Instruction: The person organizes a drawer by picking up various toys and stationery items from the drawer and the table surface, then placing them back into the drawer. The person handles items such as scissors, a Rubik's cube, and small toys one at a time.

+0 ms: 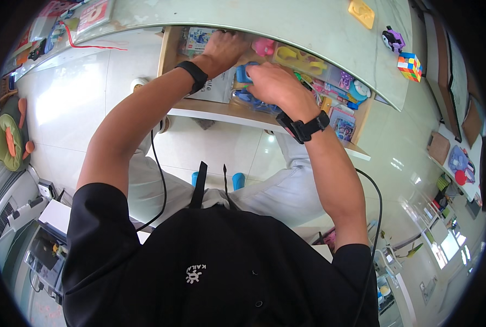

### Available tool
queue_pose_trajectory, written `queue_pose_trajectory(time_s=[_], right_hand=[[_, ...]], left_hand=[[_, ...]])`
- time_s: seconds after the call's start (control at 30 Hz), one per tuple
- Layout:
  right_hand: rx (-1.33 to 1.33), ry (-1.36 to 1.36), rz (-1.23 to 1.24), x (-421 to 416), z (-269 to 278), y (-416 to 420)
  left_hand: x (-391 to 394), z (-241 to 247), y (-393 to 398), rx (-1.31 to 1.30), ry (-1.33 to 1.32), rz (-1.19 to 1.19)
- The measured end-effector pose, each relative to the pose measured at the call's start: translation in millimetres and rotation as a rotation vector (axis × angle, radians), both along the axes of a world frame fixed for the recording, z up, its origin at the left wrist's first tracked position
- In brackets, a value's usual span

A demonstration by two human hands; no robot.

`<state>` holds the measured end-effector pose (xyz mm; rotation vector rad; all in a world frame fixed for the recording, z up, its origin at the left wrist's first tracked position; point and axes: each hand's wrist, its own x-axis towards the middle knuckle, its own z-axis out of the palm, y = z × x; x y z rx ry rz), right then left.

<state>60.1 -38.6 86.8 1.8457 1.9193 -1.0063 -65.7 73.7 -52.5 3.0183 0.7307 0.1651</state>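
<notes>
An open wooden drawer (210, 107) full of small items juts out below the tabletop. My left hand (225, 48) reaches into its back left part, beside a boxed item with blue print (199, 38); its fingertips are hidden near the table edge. My right hand (271, 83) is over the drawer's middle, its thumb and fingers at a blue plastic object (245, 72); whether it grips this is unclear. Under that hand lies a clear container with blue pieces (253, 100). A pink toy (263, 47) and a clear box of yellow pieces (300, 59) lie behind my right hand.
The marbled tabletop (267, 16) overhangs the drawer's back. On it at the right are a yellow plastic piece (361, 13), a purple and black toy (393, 39) and a puzzle cube (410, 67). A red cord (91, 46) hangs over its left edge.
</notes>
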Motion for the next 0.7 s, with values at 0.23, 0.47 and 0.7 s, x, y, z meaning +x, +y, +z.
queue_pose_trajectory(time_s=[0.23,0.47,0.7], right_hand=[[0.036,0.022,-0.005,2,-6,-3],[-0.013,0.006,0.034,-2,-8,-2],[-0.139,0.034,0.106,2,-39,-12]], left_hand=[[1,3,2,-0.039,-0.049,0.0],[0,9,0,-0.028,0.069,-0.026],[-18,40,-3,-0.195,0.021,-0.036]])
